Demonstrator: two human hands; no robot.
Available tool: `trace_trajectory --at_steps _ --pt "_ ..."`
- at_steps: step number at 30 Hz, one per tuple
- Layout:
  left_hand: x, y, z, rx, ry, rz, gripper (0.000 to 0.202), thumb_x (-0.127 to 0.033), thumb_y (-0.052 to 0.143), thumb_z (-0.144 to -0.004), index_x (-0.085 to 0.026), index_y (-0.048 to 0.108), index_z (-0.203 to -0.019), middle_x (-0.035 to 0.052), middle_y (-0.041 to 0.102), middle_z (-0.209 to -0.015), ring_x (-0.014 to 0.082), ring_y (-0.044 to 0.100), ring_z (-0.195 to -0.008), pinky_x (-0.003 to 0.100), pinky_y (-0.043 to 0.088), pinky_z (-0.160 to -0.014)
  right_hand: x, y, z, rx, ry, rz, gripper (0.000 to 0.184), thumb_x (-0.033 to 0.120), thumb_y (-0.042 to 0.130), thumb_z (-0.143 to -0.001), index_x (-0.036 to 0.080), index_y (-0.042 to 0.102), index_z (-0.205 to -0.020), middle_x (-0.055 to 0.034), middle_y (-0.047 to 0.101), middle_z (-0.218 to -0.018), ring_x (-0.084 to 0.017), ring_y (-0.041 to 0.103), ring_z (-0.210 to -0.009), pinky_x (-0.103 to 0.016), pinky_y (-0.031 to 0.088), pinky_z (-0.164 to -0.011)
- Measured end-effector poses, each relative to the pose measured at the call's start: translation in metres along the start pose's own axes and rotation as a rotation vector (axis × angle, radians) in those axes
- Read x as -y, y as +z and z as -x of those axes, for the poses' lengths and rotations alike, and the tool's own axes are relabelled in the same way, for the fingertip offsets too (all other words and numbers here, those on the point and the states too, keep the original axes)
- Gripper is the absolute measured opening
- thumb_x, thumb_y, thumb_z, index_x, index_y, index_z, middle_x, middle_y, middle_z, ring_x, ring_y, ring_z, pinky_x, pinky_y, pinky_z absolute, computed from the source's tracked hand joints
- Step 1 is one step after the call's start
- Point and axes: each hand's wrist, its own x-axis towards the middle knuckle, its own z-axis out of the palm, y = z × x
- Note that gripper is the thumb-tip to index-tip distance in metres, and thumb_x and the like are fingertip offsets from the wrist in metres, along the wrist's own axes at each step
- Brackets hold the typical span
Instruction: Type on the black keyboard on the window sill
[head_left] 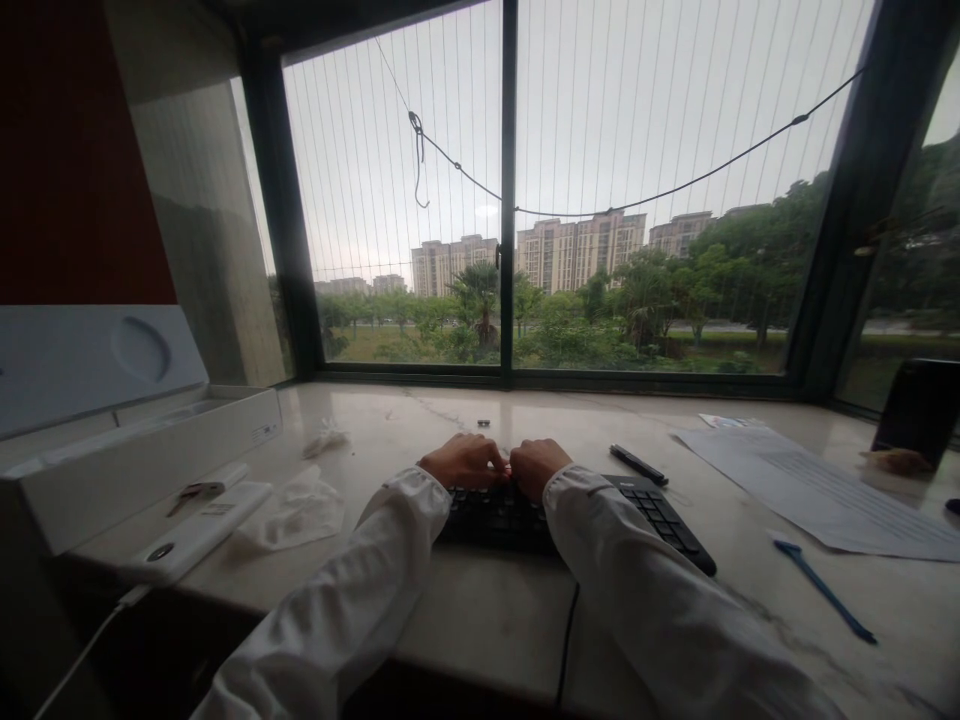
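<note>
**Both hands being worked at far edge of keyboard**

Near: two white sleeves (360, 590) are being extended over the marble counter (487, 620). Near right, one blue pen (823, 590) is lying loose.

Middle: one black keyboard (660, 520) is lying centre, cable trailing near. The left hand (465, 462) and right hand (538, 466) are being held knuckles-up over its far edge, fingers curled and fingertips meeting. It cannot be told whether anything is being pinched between them.

Progress, as a judgement: the work is being counted as under way, since both hands are engaged and no finished result is showing.

Left: one white flat device (199, 535) and two crumpled tissues (296, 510) are lying beside one open white box (142, 450).

Right: one black pen (637, 465) is lying just past the keyboard, with paper sheets (817, 490) beyond it; their count is not being resolved.

Far: one small dark piece (483, 423) is lying before the window (510, 200).
</note>
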Motion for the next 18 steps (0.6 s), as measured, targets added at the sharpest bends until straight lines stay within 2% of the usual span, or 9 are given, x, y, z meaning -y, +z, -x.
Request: trace_trajectory --at_steps 6,9,14,18 --pt "-0.001 0.001 -0.001 0.011 0.014 -0.03 0.022 -0.043 0.056 -0.077 -0.033 0.072 -0.088 0.0002 0.07 -0.082 0.0181 0.063 -0.077 0.026 0.045 -0.07 0.003 0.002 0.001 0.027 -0.013 -0.025 0.032 0.034 0.05 -0.079 0.016 0.069 -0.098 -0.0179 0.067 -0.095 -0.027 0.064 -0.089 -0.034 0.046 -0.072" --pt "0.0 0.003 -0.001 0.001 0.042 0.026 0.022 -0.043 0.056 -0.078 -0.034 0.071 -0.091 -0.001 0.071 -0.091 0.0182 0.064 -0.081 0.025 0.045 -0.069 0.001 0.004 0.002 0.025 0.033 -0.043 0.032 0.033 0.051 -0.078 0.016 0.07 -0.096 -0.0177 0.067 -0.095 -0.026 0.064 -0.087 -0.032 0.046 -0.071" --pt "0.006 0.01 0.003 -0.109 0.097 0.078 0.024 -0.035 0.056 -0.08 -0.035 0.069 -0.099 -0.0024 0.069 -0.102 0.018 0.064 -0.092 0.025 0.046 -0.076 -0.012 0.006 0.003 -0.045 0.06 -0.095 0.027 0.028 0.053 -0.074 0.024 0.073 -0.093 -0.0122 0.069 -0.091 -0.024 0.065 -0.083 -0.031 0.045 -0.069" --pt "0.011 0.014 0.005 -0.193 0.111 0.091 0.025 -0.035 0.05 -0.084 -0.034 0.069 -0.1 -0.0038 0.066 -0.109 0.0173 0.061 -0.102 0.028 0.044 -0.086 -0.019 0.004 0.004 -0.152 0.147 -0.161 0.032 0.022 0.05 -0.076 0.032 0.071 -0.097 -0.0073 0.069 -0.093 -0.022 0.064 -0.085 -0.031 0.044 -0.074"
